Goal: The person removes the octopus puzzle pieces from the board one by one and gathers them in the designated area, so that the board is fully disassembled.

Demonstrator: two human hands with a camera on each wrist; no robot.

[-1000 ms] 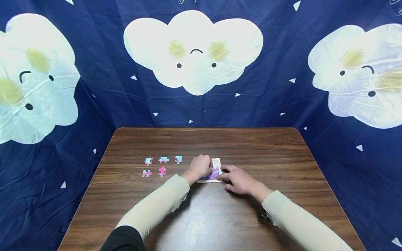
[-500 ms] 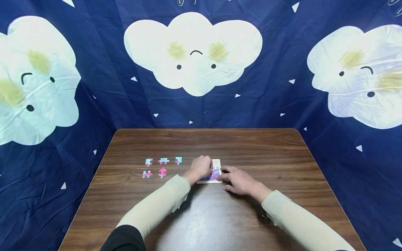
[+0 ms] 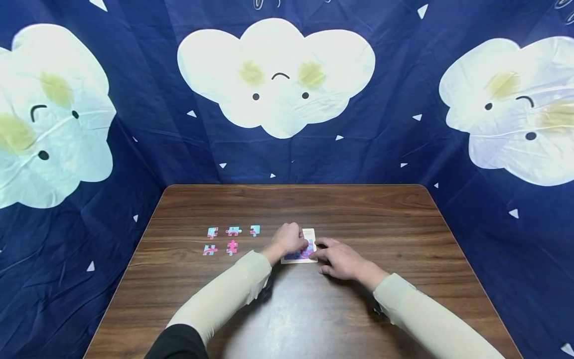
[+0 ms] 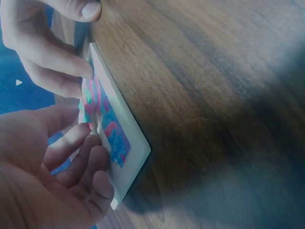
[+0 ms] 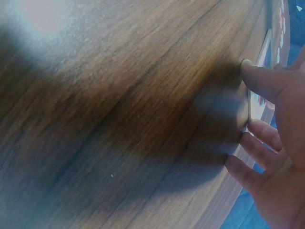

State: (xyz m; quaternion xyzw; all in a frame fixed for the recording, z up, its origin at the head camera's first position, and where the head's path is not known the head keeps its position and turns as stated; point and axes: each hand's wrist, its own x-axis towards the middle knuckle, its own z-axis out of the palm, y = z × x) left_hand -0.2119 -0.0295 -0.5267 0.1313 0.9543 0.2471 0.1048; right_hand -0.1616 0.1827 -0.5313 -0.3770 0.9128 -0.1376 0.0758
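A small jigsaw puzzle in a white frame tray (image 3: 308, 232) lies on the table under both hands. Its picture (image 4: 118, 133) is blue, pink and purple. From the left, my left hand (image 3: 289, 238) reaches over the tray with curled fingers. In the left wrist view, its thumb and forefinger pinch a small puzzle piece (image 4: 89, 125), mostly hidden, low over the picture. My right hand (image 3: 343, 258) lies at the tray's right edge, fingers loosely spread. One of its fingertips (image 4: 88, 72) rests on the tray, while the thumb (image 5: 252, 74) is beside the near edge.
Several loose pink and light-blue puzzle pieces lie in two rows left of the tray, among them a corner piece (image 3: 254, 230) and a pink one (image 3: 231, 247). The wooden table (image 3: 381, 209) backs onto dark blue cloth (image 3: 394, 144) printed with white clouds.
My left hand's fingers have shifted slightly right over the puzzle, uncovering more of its lower left. The right hand stays at the tray's edge, and the loose pieces have not moved.
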